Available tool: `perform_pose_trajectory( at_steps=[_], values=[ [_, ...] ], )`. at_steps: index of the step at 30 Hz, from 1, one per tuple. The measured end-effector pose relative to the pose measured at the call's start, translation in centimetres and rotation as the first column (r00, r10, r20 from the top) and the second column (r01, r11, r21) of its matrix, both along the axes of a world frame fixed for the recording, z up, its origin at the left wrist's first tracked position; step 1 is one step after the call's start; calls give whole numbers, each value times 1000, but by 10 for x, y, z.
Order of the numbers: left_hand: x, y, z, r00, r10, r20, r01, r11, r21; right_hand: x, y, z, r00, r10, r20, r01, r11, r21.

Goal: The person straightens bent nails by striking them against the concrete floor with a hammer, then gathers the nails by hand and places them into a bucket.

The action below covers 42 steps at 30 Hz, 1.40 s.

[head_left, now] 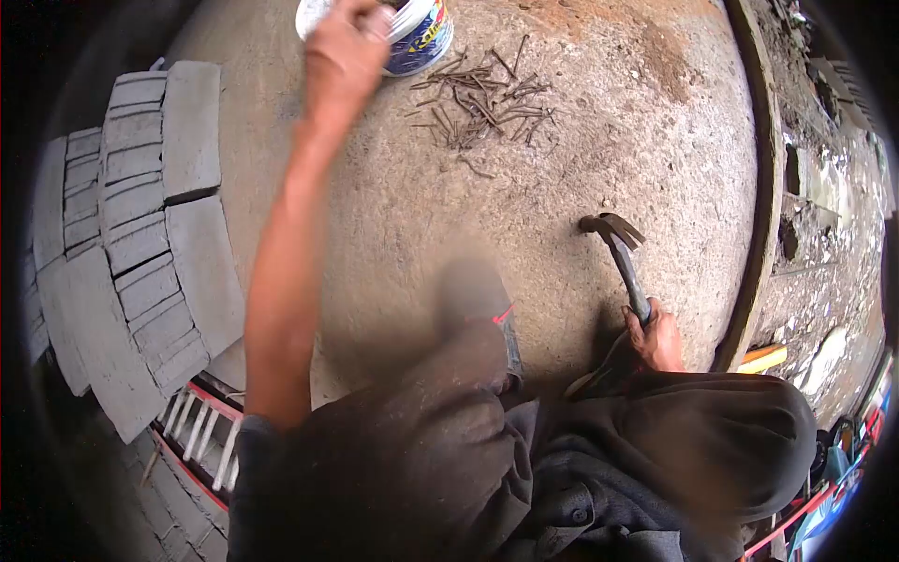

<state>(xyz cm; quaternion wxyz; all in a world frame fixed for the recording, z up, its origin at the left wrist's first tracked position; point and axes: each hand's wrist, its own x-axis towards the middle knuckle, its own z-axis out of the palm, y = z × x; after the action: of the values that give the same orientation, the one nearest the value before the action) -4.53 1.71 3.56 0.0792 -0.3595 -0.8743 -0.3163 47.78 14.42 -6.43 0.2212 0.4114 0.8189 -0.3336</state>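
Observation:
In the head view my left hand [348,47] is at the top, over the rim of a white and blue bucket [421,37]. Its fingers are bent together and blurred, and whatever they may hold cannot be made out. My right hand [657,339] is wrapped round the handle of a claw hammer [626,262], whose head is low over or on the concrete floor. A loose pile of rusty nails [482,101] lies on the floor just below and right of the bucket. One bent nail [476,169] lies a little apart from the pile.
Stacked grey blocks [140,197] stand on the left, with a red and white rack [201,431] below them. A long raised edge [770,169] borders the concrete floor [543,309] on the right. A yellow object [763,359] lies beyond that edge.

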Motion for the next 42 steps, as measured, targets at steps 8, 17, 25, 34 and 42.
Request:
perform_pose_trajectory(
  at_steps=[8,17,25,34,42],
  values=[
    [44,-14,-146,936,-308,171,349,875,-334,-2,-1,2,999,-37,-1,37,999,10],
    [-5,-19,-173,834,-539,-117,448,786,-427,1,-2,-4,999,-31,-6,32,999,37],
    [143,-47,-120,848,-357,392,508,759,-408,-5,-1,1,999,15,42,-17,998,53],
    [222,-73,-164,918,-172,356,206,977,-61,-7,3,3,980,19,-199,-46,990,-135],
    [213,-77,-158,900,-213,381,277,953,-121,-40,10,23,975,19,-223,-50,990,-134]
  ],
)
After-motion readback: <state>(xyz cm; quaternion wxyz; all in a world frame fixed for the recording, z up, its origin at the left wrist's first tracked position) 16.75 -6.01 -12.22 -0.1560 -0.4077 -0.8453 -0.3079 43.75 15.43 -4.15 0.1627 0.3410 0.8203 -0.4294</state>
